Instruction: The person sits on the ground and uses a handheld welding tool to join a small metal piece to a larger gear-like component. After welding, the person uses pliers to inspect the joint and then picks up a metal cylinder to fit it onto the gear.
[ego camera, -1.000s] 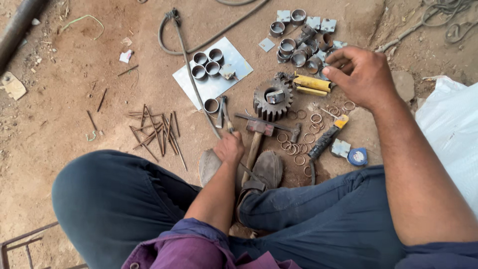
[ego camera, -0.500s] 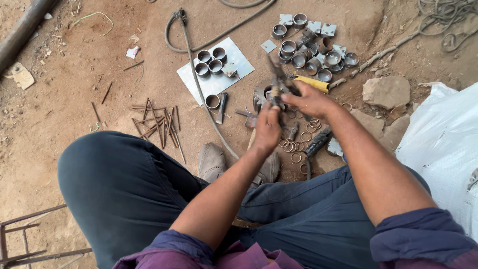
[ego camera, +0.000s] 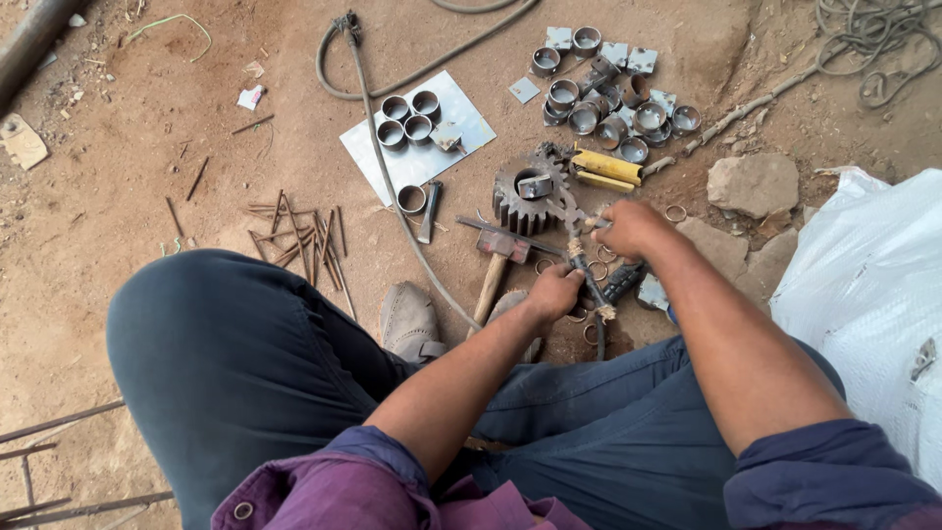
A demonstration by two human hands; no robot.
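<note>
Crouched over the dirt floor, both hands' grip is closed on long tongs [ego camera: 579,257], left hand [ego camera: 552,291] low, right hand [ego camera: 625,228] higher, whose tips reach the toothed gear [ego camera: 523,199]; a slip could pinch fingers.

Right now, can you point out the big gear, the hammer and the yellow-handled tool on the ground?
Gear [ego camera: 512,201]: head view, on its toothed rim, left side.
Hammer [ego camera: 503,244]: head view, on its metal head above the wooden handle.
Yellow-handled tool [ego camera: 608,166]: head view, on the middle of the upper yellow grip.
</note>
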